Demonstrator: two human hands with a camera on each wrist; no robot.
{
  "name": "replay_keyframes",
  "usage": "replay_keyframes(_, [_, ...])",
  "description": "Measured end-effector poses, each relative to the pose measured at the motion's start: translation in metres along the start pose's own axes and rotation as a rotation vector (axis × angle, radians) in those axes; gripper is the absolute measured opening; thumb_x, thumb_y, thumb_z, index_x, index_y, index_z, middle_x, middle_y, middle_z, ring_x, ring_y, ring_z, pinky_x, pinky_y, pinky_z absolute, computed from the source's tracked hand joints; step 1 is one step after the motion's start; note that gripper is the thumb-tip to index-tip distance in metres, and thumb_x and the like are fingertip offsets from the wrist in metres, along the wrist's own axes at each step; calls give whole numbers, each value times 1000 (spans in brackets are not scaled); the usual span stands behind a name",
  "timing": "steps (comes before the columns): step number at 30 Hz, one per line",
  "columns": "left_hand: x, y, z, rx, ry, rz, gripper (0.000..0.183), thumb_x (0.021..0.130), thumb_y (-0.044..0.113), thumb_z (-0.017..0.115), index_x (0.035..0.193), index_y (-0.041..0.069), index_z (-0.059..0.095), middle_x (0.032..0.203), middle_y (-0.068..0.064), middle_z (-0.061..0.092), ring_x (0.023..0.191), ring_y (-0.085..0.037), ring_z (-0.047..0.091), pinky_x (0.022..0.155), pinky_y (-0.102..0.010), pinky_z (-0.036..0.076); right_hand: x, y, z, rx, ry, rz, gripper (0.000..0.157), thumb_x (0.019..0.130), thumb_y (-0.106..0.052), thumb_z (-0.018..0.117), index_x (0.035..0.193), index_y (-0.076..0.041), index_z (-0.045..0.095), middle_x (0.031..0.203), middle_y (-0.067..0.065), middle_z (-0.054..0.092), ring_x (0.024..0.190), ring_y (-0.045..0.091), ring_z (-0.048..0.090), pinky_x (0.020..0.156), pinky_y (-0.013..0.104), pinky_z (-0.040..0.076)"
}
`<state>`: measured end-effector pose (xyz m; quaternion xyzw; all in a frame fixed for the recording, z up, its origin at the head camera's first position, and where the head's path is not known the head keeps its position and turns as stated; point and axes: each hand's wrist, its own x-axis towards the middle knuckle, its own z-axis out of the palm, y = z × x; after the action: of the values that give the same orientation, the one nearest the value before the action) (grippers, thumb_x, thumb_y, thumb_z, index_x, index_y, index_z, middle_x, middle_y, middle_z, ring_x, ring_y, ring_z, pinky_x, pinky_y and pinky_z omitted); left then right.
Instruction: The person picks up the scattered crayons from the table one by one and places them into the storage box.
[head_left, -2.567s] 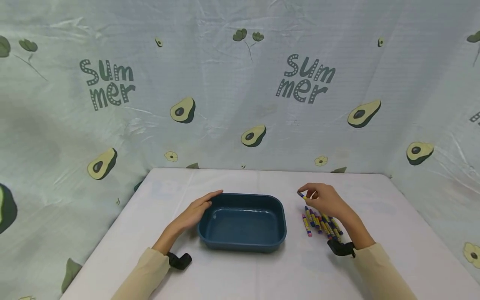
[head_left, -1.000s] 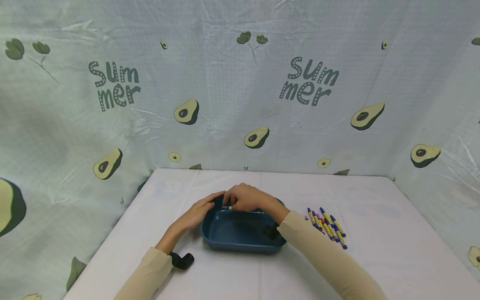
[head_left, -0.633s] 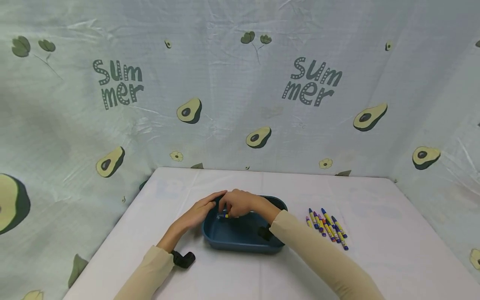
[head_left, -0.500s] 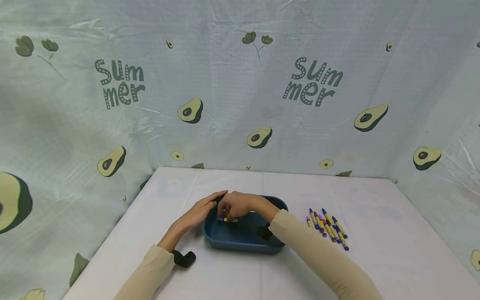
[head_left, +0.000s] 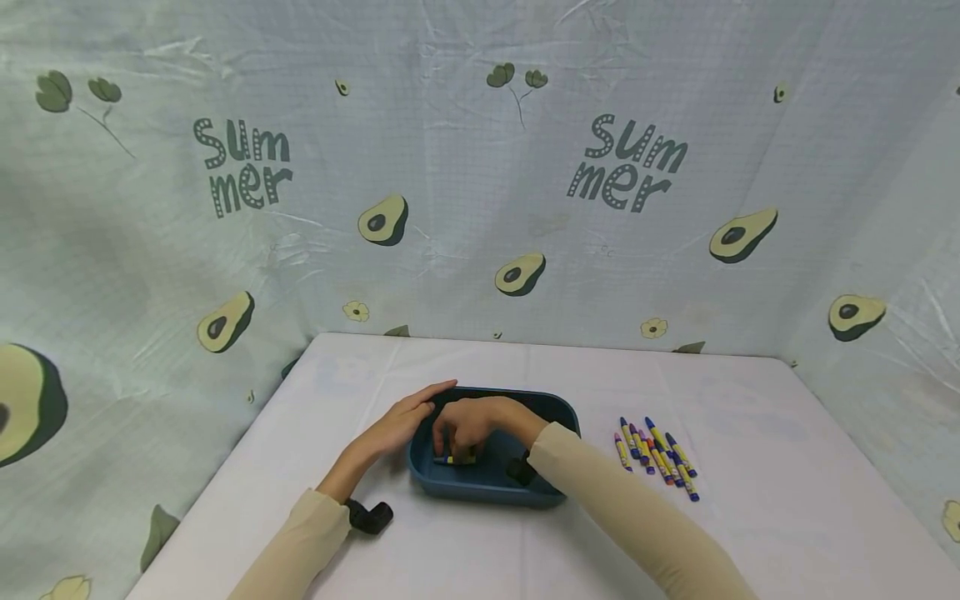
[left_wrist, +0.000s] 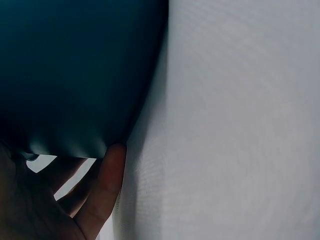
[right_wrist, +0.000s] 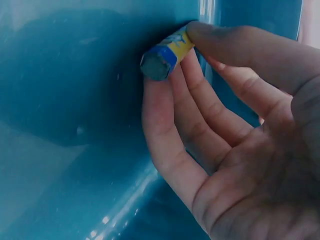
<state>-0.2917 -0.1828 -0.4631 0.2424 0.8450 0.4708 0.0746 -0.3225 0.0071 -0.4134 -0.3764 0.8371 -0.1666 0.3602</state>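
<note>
A blue rectangular tray [head_left: 491,495] stands on the white table. My left hand [head_left: 395,425] rests against its left side, fingers stretched along the rim; in the left wrist view those fingertips [left_wrist: 116,159] touch the tray's outer wall. Inside the tray, at the left part, my right hand [head_left: 471,423] pinches a crayon [right_wrist: 175,51] with a yellow-and-blue wrapper between thumb and fingers. The crayon lies crosswise, low over the tray's floor, partly hidden by the fingers in the head view.
Right of the tray, several crayons [head_left: 659,451] with yellow-and-blue wrappers lie in a loose pile on the table. A printed sheet [head_left: 450,167] with avocados hangs behind and beside the table. Each wrist wears a small black camera [head_left: 371,517].
My right hand has carried the crayon from beside the pile leftward into the tray, then lower and toward the near side. My left hand has stayed at the tray's left side.
</note>
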Motion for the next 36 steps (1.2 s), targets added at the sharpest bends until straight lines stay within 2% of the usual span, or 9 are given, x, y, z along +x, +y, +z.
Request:
replay_keyframes(7, [2, 4, 0, -19, -2, -27, 53, 110, 10, 31, 162, 21, 38, 169, -8, 35, 158, -35, 28, 125, -64, 25, -2, 1, 0, 108, -30, 25, 22, 94, 3, 69, 111, -11, 71, 88, 1, 71, 76, 15, 71, 67, 31, 64])
replay_keyframes(11, [2, 4, 1, -17, -2, -36, 53, 111, 10, 31, 161, 22, 38, 168, -8, 35, 158, -35, 28, 126, -64, 24, -3, 4, -1, 142, -67, 0, 24, 95, 1, 69, 115, -10, 71, 92, 3, 72, 79, 16, 72, 69, 33, 65])
replay_keyframes(14, [2, 4, 2, -20, 0, -43, 53, 110, 10, 31, 161, 23, 38, 168, -8, 36, 157, -34, 28, 126, -64, 23, -6, 7, -4, 156, -64, -24, 25, 95, 0, 68, 118, -10, 71, 96, 3, 73, 83, 15, 71, 71, 35, 65])
replay_keyframes(20, [3, 5, 3, -17, 3, -42, 53, 110, 10, 30, 161, 23, 38, 168, -6, 36, 158, -34, 27, 126, -65, 22, -20, 18, -10, 205, 0, -76, 27, 96, 0, 66, 122, -9, 70, 99, 5, 73, 89, 14, 70, 74, 36, 65])
replay_keyframes(24, [4, 4, 3, -7, 12, -48, 52, 111, 11, 32, 161, 23, 39, 168, -7, 37, 158, -33, 28, 127, -63, 22, -36, 24, -16, 213, 42, -101, 29, 97, -2, 66, 125, -6, 69, 97, 5, 73, 88, 14, 70, 76, 37, 65])
replay_keyframes(31, [3, 4, 2, 3, 22, -72, 52, 111, 11, 32, 161, 21, 39, 168, -8, 36, 158, -33, 27, 128, -61, 21, -70, 38, -23, 203, 123, -166, 33, 99, -6, 64, 131, 0, 65, 100, 10, 74, 88, 11, 69, 76, 32, 64])
replay_keyframes(36, [4, 4, 2, 3, 23, -69, 52, 110, 9, 33, 161, 19, 40, 168, -7, 36, 159, -31, 27, 129, -59, 21, -99, 54, -21, 199, 235, -225, 31, 99, -8, 65, 128, 1, 65, 102, 19, 73, 82, 23, 68, 73, 34, 61])
